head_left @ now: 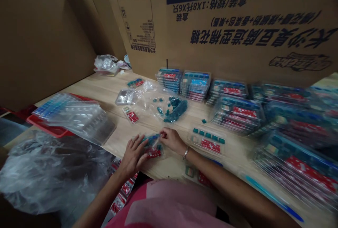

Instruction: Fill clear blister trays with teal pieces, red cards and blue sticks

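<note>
On the wooden table in front of me lies a clear plastic tray with a red white-dotted packet (154, 153) in it and a blue strip (152, 138) along its far side. My left hand (133, 154) rests over the tray's left side, fingers stretched and apart. At the far right corner, my right hand (171, 140) is closed in a pinch; what sits between the fingertips is hidden. Right of it is another filled tray (210, 146) with a row of teal pieces. A third tray (190, 171) is partly under my right forearm.
Stacks of filled trays (237, 113) line the right and back. A clear bag (173, 110) holds loose teal pieces. Empty clear trays (81, 117) lie on a red tray (49, 125) at left. A blue pen-like stick (274, 197) lies right. Cardboard boxes (211, 20) wall the back.
</note>
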Available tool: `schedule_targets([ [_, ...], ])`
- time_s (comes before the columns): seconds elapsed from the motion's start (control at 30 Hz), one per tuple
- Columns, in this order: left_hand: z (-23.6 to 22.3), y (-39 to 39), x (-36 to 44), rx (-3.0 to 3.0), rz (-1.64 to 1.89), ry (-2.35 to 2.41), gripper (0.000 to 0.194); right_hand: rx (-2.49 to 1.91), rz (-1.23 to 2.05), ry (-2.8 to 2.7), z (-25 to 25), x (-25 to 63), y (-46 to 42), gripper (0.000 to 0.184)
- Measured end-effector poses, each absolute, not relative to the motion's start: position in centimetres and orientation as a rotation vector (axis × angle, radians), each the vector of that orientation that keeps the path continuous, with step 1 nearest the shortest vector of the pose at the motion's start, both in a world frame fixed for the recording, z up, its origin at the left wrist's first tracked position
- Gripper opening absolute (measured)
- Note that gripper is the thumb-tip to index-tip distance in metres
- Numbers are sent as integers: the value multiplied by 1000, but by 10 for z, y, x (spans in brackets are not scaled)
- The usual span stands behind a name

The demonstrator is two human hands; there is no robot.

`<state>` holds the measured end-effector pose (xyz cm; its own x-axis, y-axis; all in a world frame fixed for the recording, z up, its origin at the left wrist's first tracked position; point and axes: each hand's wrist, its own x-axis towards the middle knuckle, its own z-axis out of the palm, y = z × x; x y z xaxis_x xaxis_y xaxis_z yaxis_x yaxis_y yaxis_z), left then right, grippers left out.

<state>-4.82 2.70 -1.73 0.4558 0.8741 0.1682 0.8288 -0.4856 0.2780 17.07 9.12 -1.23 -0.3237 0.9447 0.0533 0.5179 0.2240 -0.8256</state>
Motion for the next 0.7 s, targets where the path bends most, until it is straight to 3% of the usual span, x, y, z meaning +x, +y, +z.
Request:
schedule_targets([
  [0.2, -22, 27, -51, 2493, 526, 1475, 46, -1386, 912, -2022, 0, 172, 94, 7],
  [0.53, -19, 26, -48, 2501, 508, 1491, 48, -1410, 1128, -2213, 17, 194, 98, 8],
  [0.7, -16, 27, -44, 2528, 459, 1517, 51, -1719, 723, -2336, 24, 217, 99, 8],
])
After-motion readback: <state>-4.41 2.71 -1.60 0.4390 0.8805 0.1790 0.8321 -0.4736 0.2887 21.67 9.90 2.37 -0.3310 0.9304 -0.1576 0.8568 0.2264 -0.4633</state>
